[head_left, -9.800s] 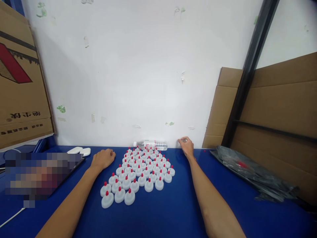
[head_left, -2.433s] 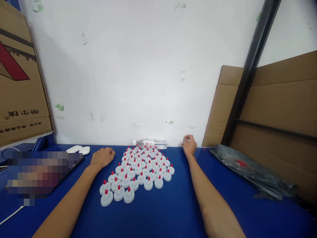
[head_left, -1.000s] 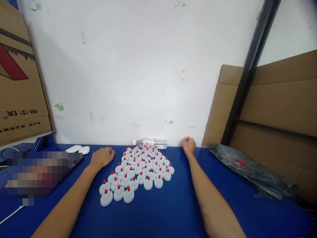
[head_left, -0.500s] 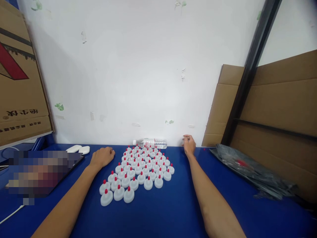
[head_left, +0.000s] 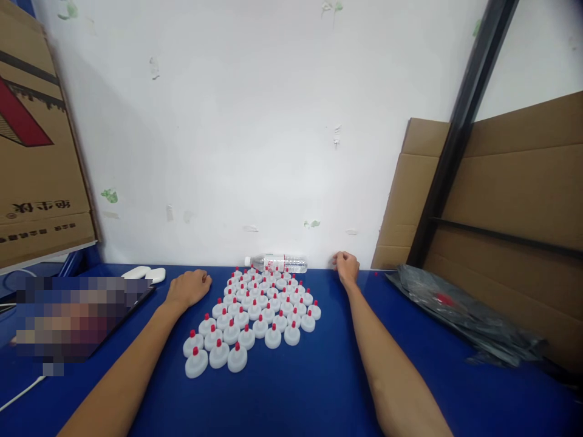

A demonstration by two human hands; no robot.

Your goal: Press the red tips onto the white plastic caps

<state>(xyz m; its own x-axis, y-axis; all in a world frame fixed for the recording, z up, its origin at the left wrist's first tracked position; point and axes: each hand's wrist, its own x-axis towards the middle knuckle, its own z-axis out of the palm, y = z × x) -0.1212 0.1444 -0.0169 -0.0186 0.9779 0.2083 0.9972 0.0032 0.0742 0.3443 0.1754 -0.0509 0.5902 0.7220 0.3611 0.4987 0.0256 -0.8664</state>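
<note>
Your left hand (head_left: pixel 187 289) rests knuckles-up on the blue table (head_left: pixel 291 394), fingers loosely curled under; nothing shows in it, though the palm and fingertips are hidden, so I can't tell whether it grips anything. Your right hand (head_left: pixel 347 267) is at the table's back edge, near the wall (head_left: pixel 255 133), with its fingers bent inward; whether something small sits between them, I can't tell.

Between your forearms stand the white caps (head_left: pixel 254 313) with red tips (head_left: pixel 237 347), upright on their broad bases and packed close in rough rows, many seemingly touching. Behind them the clear bottle (head_left: pixel 276 263) lies on its side along the wall, its white lid (head_left: pixel 248 261) pointing left.

The caps look like light, fairly stiff plastic, smooth enough to slide on the table and nudge their neighbours. You would get the surest hold by pinching the white rim from both sides; the red tip is small and might slip or come loose. Front ones give your fingers the most room. The bottle looks smooth and thin-walled, liable to roll or dent, so its labelled middle seems the place for a gentle grasp
</note>
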